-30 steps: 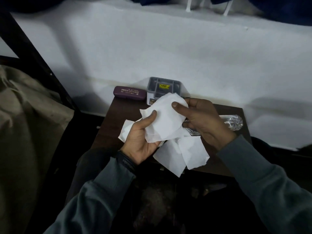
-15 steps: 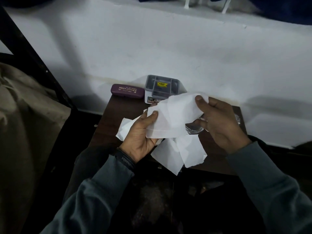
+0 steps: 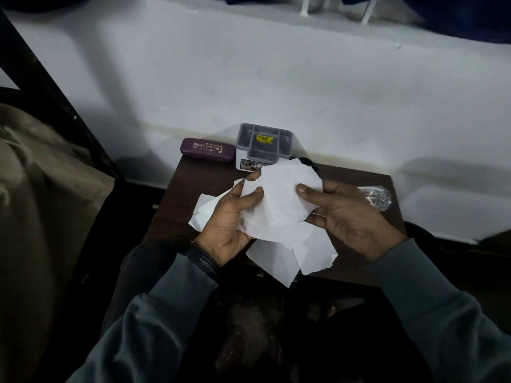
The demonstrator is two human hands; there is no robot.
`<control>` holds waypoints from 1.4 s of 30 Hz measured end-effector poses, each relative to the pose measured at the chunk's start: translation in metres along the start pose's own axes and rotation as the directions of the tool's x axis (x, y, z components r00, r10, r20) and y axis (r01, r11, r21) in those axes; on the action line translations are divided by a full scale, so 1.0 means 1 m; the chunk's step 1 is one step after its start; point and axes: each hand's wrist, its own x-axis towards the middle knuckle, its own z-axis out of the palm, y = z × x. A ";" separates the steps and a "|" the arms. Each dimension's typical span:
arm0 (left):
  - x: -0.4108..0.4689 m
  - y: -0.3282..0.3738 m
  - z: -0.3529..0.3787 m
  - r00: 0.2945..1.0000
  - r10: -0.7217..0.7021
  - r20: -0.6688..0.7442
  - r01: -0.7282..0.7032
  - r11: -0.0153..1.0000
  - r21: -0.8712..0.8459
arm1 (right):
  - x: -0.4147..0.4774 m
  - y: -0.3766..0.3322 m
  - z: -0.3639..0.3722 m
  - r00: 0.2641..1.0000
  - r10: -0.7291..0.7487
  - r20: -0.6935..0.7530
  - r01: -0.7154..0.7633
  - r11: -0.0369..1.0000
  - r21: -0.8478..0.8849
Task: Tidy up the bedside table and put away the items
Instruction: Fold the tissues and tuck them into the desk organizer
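Note:
Over the dark brown bedside table (image 3: pixel 179 200) I hold a bundle of white tissue papers (image 3: pixel 279 200) with both hands. My left hand (image 3: pixel 229 219) grips its left side, thumb on top. My right hand (image 3: pixel 343 214) presses the right side with the thumb on the paper. More white sheets (image 3: pixel 293 255) hang below the bundle over the table's front edge. A maroon spectacle case (image 3: pixel 208 149) lies at the table's back left. Beside it stands a grey organiser box (image 3: pixel 264 145) with a yellow sticker.
A clear crumpled plastic item (image 3: pixel 378 197) lies at the table's right side. A white wall (image 3: pixel 276 78) runs behind the table. A beige cloth (image 3: pixel 41 203) and a dark bed frame (image 3: pixel 63 106) are on the left. The floor in front is dark.
My right hand came back in toward the left and folded the raised tissue sheet down onto the bundle. My left hand kept its grip.

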 end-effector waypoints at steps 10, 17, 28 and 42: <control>0.006 -0.004 -0.008 0.984 0.007 -0.180 0.012 0.994 0.105 | -0.007 -0.012 -0.015 0.994 -0.097 -0.050 0.097 0.995 0.012; 0.010 -0.008 -0.012 0.951 0.075 -0.301 -0.048 0.994 0.096 | -0.025 -0.029 0.010 0.963 -0.267 0.025 0.265 0.962 0.066; 0.006 -0.001 -0.007 0.985 0.001 -0.172 -0.024 0.991 -0.129 | -0.003 0.013 0.052 0.993 -0.066 -0.093 0.065 0.998 -0.014; 0.010 -0.008 -0.010 0.973 0.125 -0.196 -0.115 0.991 0.062 | 0.002 0.028 0.050 0.924 -0.317 -0.215 0.237 0.914 -0.328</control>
